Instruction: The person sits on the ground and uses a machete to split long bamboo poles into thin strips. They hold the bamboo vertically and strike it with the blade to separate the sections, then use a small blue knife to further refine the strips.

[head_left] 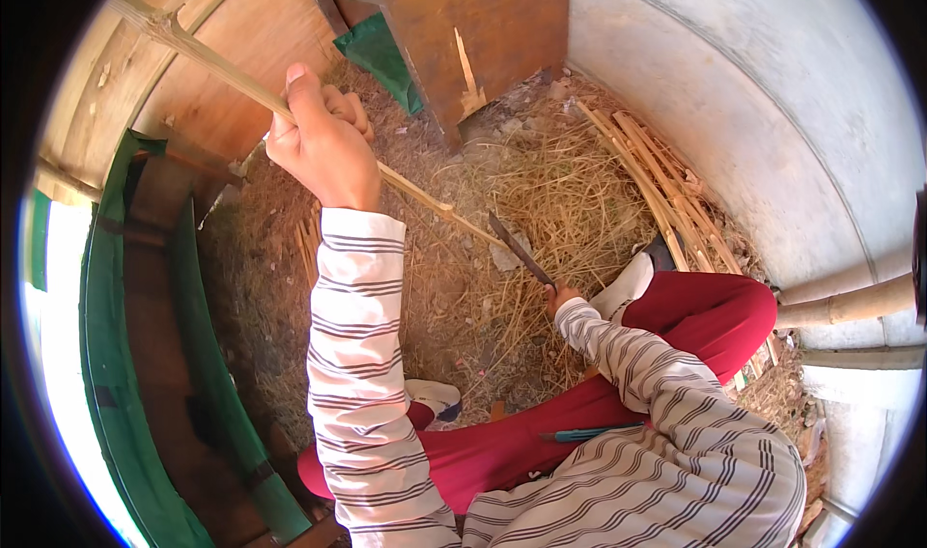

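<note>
The left hand [328,152] is closed around 1 long, tan, knotted, bamboo-like stick [224,77], which runs up-left and down-right from that grip. The right hand [563,297] grasps 1 dark, narrow-bladed knife [521,246], pointing up-left from its grip beside the stick's lower end; contact is unclear. Pale split wooden strips [649,167] lie up-right of that grip.
</note>
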The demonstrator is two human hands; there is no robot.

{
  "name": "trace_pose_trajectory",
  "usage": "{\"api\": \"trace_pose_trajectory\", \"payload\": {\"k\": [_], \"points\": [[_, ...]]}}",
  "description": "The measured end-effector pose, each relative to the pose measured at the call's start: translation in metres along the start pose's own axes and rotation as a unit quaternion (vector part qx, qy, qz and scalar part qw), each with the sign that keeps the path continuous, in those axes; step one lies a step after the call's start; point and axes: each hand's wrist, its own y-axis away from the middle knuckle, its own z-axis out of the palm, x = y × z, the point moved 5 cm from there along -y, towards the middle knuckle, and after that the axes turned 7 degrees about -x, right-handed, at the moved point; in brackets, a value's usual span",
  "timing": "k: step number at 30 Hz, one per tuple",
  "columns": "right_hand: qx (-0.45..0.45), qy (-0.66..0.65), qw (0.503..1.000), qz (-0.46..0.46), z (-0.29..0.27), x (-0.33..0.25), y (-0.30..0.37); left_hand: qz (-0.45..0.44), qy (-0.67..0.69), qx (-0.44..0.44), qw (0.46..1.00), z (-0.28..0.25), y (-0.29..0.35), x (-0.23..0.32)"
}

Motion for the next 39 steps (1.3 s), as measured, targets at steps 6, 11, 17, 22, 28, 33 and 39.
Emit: {"api": "trace_pose_trajectory", "payload": {"k": [6,11,17,22,28,33,39], "points": [[-0.046,0.046,0.998,-0.003,0.010,0.002,-0.008,0.005,0.017,-0.015,1.000,0.000,-0.007,-0.011],[0.026,0.068,0.996,-0.054,0.015,0.014,-0.027,0.004,0.033,-0.010,0.999,0.009,-0.009,-0.011],[0.045,0.093,0.992,-0.074,0.005,-0.007,-0.018,0.022,0.006,0.005,1.000,0.002,-0.013,-0.013],[0.034,0.135,0.988,-0.062,0.023,0.005,-0.040,0.007,0.025,0.010,1.000,0.000,-0.017,-0.015],[-0.018,0.156,0.987,-0.024,0.022,0.000,-0.038,0.003,0.025,0.011,1.000,-0.004,-0.013,-0.015],[0.014,0.109,0.993,-0.046,-0.005,-0.026,-0.002,0.007,-0.003,0.035,0.999,-0.015,-0.013,-0.012],[0.014,0.122,0.992,-0.027,0.024,0.008,-0.055,0.003,-0.002,0.036,0.999,-0.017,-0.016,-0.012]]}}
